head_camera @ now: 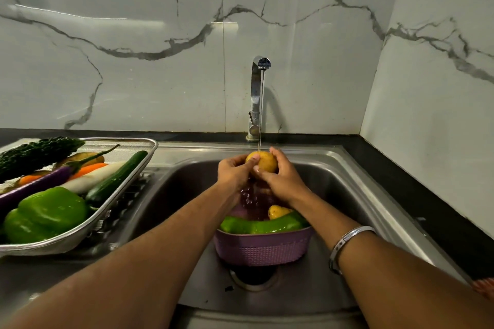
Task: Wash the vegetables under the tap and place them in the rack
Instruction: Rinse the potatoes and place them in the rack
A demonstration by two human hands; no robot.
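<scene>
Two bare hands meet over a steel sink (355, 168), cupping a yellow potato (263, 161) between them. The left hand (233, 173) curls around the potato's left side, thumb on top; the right hand (283, 177) wraps its right side, fingers bent across the front. A thin stream of water (260, 115) falls from the chrome tap (257, 93) straight above the hands and lands on the potato.

Directly beneath the hands sits a purple plastic basket (263, 248) inside the sink, holding a long green vegetable (263, 225) and another small yellow potato (278, 211), just under the right wrist. A metal bangle (344, 244) circles the right forearm.

Well to the left of the left hand, a wire mesh rack (128, 181) rests on the sink's draining side. It holds a green bell pepper (45, 214), a cucumber (117, 176), a white radish (91, 176), a carrot (88, 169), a purple aubergine (40, 181) and a bitter gourd (34, 153).
</scene>
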